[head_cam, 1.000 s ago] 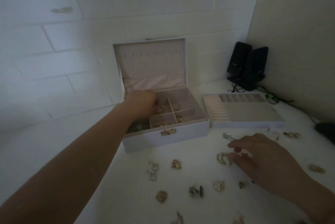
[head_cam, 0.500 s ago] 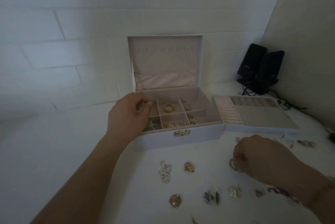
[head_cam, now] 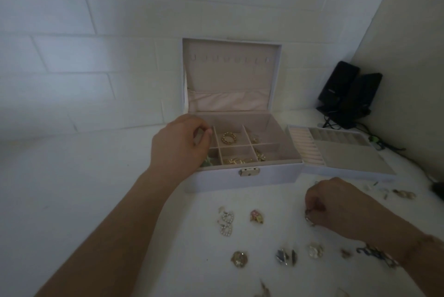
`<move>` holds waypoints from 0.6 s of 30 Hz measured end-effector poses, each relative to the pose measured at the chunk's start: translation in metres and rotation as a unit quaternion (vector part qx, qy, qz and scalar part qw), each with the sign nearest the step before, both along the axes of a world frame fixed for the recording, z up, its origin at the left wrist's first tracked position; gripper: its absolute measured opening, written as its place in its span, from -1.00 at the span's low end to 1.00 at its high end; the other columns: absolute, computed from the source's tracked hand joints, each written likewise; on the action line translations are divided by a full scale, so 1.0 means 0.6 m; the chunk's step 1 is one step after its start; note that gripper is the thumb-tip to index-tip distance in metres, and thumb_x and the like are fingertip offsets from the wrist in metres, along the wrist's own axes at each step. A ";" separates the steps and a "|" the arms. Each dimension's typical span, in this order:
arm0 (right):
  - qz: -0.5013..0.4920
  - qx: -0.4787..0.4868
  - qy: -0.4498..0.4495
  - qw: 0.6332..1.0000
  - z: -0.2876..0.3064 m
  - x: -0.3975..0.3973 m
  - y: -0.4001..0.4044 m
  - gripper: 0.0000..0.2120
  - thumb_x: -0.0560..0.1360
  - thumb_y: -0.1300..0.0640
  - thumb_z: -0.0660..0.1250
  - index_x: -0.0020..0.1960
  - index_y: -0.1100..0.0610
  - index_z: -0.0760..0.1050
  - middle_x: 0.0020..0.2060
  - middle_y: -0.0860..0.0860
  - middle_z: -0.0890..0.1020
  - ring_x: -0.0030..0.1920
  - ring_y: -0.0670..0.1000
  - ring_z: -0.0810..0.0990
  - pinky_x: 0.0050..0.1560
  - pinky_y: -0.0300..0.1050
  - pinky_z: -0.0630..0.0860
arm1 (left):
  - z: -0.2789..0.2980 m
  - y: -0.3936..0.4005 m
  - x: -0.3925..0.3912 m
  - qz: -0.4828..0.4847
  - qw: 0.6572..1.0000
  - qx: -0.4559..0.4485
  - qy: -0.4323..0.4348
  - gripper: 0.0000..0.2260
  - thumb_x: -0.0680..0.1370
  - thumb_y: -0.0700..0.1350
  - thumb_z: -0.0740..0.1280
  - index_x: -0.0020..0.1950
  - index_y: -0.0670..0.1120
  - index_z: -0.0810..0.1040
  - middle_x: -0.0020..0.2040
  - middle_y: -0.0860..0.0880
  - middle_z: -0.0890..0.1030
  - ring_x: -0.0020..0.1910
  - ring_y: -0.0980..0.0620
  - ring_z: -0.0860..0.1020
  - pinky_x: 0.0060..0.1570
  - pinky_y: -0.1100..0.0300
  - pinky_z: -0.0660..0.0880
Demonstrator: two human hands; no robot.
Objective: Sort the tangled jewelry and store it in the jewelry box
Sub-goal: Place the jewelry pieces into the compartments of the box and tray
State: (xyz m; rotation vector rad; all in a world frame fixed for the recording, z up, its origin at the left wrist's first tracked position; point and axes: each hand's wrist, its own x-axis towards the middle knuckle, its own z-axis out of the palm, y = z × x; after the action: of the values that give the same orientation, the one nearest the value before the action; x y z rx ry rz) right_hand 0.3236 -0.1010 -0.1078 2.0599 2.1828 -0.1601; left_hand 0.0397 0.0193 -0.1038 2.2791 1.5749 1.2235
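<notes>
White brick wall (head_cam: 96,44) is backing the open jewelry box (head_cam: 242,176). Left hand (head_cam: 179,145) is hovering over its left compartments, fingers curled, pinching nothing visible. Right hand (head_cam: 341,208) is pinching a gold earring (head_cam: 309,218).

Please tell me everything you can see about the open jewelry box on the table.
The jewelry box is pale, lilac-white outside, with a soft pinkish lining. Its lid stands upright against the brick wall, showing a row of small hooks and a gathered pocket. A metal clasp sits on the front wall. Dividers split the base into compartments; a gold ring-like piece lies in one, and other gold pieces in others. The left hand hovers over its left end, fingers curled; contact is unclear. A removable tray sits beside its right side.
</notes>
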 end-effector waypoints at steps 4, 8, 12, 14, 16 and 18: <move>0.005 0.020 0.038 0.999 0.064 -0.022 0.010 -0.78 0.39 -0.02 0.36 -0.41 -0.06 0.45 -0.42 -0.12 0.54 -0.37 -0.18 0.49 -0.32 -0.39 0.33 | -0.003 0.000 -0.001 0.001 1.000 0.005 -0.011 -0.93 0.54 0.00 0.33 -0.10 0.07 0.59 -0.24 0.13 0.45 -0.22 0.07 0.48 -0.23 0.17 0.41; 0.047 0.144 0.131 0.980 0.130 -0.059 0.087 -0.78 0.40 0.06 0.39 -0.40 -0.03 0.47 -0.49 -0.08 0.52 -0.43 -0.19 0.46 -0.32 -0.39 0.37 | -0.005 0.002 -0.001 -0.006 1.000 0.008 -0.005 -0.93 0.54 0.01 0.32 -0.08 0.08 0.59 -0.21 0.17 0.44 -0.22 0.11 0.44 -0.22 0.19 0.37; 0.087 0.149 0.143 0.975 0.124 -0.098 0.210 -0.97 0.41 0.12 0.41 -0.20 0.07 0.60 -0.36 -0.11 0.57 -0.33 -0.19 0.49 -0.28 -0.46 0.37 | -0.003 0.006 -0.005 0.021 1.000 0.017 0.004 -0.92 0.54 0.01 0.33 -0.11 0.06 0.59 -0.23 0.15 0.44 -0.24 0.11 0.44 -0.26 0.21 0.30; 0.107 0.126 0.094 0.982 0.100 -0.114 0.256 -0.96 0.41 0.06 0.40 -0.16 0.01 0.59 -0.28 -0.10 0.58 -0.24 -0.09 0.54 -0.16 -0.21 0.49 | -0.003 0.006 -0.006 0.034 0.999 0.018 0.012 -0.90 0.54 0.03 0.31 -0.11 0.06 0.59 -0.20 0.11 0.52 -0.21 0.05 0.52 -0.25 0.21 0.32; 0.127 0.115 0.021 0.985 0.075 -0.125 0.282 -0.94 0.40 0.02 0.36 -0.16 -0.02 0.56 -0.21 -0.06 0.60 -0.17 -0.01 0.56 -0.17 -0.14 0.49 | -0.004 0.006 -0.007 0.043 0.999 0.017 0.016 -0.88 0.54 0.05 0.30 -0.10 0.06 0.59 -0.18 0.09 0.57 -0.19 0.02 0.55 -0.24 0.21 0.34; 0.148 0.111 -0.030 0.982 0.055 -0.128 0.298 -0.93 0.39 0.02 0.32 -0.17 -0.01 0.56 -0.19 -0.03 0.60 -0.15 0.04 0.57 -0.19 -0.13 0.50 | -0.004 0.006 -0.007 0.042 0.999 0.015 0.018 -0.86 0.55 0.06 0.29 -0.11 0.05 0.59 -0.19 0.09 0.58 -0.19 0.01 0.55 -0.25 0.20 0.35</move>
State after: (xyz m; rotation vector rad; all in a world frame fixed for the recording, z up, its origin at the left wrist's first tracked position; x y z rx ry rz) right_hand 0.2467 0.0779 -0.0745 1.7799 2.5327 0.1819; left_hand 0.0356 0.0229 -0.1063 2.2883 1.6909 1.2403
